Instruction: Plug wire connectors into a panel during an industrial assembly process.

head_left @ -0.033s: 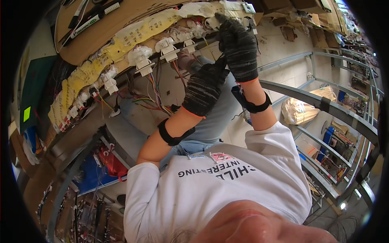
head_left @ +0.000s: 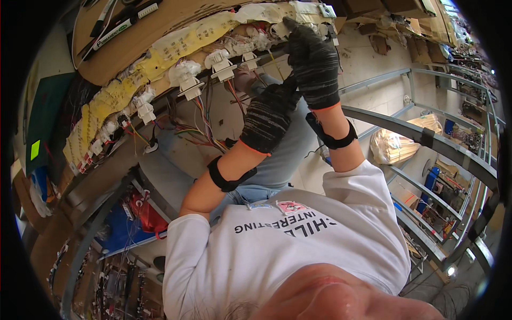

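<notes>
Both my hands wear dark knitted gloves with orange cuffs. My left hand [head_left: 268, 116] is closed, its fingertips pressed together just under my right hand; what they grip, if anything, is hidden. My right hand [head_left: 314, 66] is raised at the right end of the board, fingers bent in against the wires and white connectors there. Its grip is masked by the glove. Left of the hands, white plastic connectors [head_left: 221, 65] with coloured wires [head_left: 205, 120] hang along the board's near edge. Yellow printed tape [head_left: 192, 40] runs behind them.
A brown board [head_left: 176, 15] carries a marker [head_left: 114, 34] at the upper left. Metal frame rails [head_left: 405, 120] cross on the right, past a wrapped bundle of pale sticks [head_left: 397, 146]. Cardboard boxes [head_left: 394, 8] are at the upper right. A red bag [head_left: 146, 213] lies lower left.
</notes>
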Available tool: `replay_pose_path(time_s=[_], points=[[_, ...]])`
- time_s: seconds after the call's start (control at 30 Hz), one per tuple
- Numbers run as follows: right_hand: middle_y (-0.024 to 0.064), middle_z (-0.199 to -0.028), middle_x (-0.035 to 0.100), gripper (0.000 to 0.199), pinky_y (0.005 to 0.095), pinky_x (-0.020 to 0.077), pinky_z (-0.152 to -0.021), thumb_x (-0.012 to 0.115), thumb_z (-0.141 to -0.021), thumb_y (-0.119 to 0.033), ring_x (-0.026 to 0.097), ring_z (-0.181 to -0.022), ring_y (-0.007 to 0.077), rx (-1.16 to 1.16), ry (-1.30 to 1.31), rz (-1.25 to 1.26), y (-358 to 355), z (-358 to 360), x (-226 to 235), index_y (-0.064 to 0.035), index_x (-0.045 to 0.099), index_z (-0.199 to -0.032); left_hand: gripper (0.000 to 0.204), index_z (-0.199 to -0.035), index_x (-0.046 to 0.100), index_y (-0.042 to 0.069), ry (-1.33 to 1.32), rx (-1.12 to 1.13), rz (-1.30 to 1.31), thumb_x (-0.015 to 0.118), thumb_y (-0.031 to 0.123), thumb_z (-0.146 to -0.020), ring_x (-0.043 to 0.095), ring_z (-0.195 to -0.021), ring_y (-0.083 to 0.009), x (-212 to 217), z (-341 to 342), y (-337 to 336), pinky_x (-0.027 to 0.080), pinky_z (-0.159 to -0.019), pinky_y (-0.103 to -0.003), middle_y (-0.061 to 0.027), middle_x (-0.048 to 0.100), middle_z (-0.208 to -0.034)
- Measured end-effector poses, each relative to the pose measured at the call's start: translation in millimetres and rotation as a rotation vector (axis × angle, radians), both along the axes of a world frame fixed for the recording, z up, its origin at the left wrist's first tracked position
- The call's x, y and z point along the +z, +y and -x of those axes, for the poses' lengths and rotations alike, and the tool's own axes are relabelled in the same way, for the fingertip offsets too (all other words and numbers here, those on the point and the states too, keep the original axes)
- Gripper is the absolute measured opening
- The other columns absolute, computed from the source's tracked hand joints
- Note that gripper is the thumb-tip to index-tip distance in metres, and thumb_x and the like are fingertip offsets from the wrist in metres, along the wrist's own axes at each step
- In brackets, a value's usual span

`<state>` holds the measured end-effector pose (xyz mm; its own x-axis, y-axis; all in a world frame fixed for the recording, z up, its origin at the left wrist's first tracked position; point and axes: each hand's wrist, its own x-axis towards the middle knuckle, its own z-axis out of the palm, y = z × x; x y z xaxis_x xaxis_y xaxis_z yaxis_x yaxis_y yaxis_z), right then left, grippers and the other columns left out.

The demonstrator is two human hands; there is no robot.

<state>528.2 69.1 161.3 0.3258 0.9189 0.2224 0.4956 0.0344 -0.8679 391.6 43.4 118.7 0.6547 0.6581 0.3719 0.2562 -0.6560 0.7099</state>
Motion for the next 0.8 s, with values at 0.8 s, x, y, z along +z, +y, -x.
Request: replay_pose_path(time_s=[0.8], points=[[0.0129, -0.081, 0.062, 0.02, 0.0345, 0.0468, -0.06, 0.054, -0.081, -0.012, 0.058, -0.065, 0.0248, -0.051, -0.326, 0.044, 1, -6, -11, -0.002, 0.058, -0.099, 0.027, -0.102, 0.057, 0.007, 0.021, -0.082, -0.056, 0.053, 0.012, -0.075, 0.058, -0.08, -0.0278, -26, -1, 5, 0.046, -0.067, -0.04, -0.0127, 0.059, -0.093]])
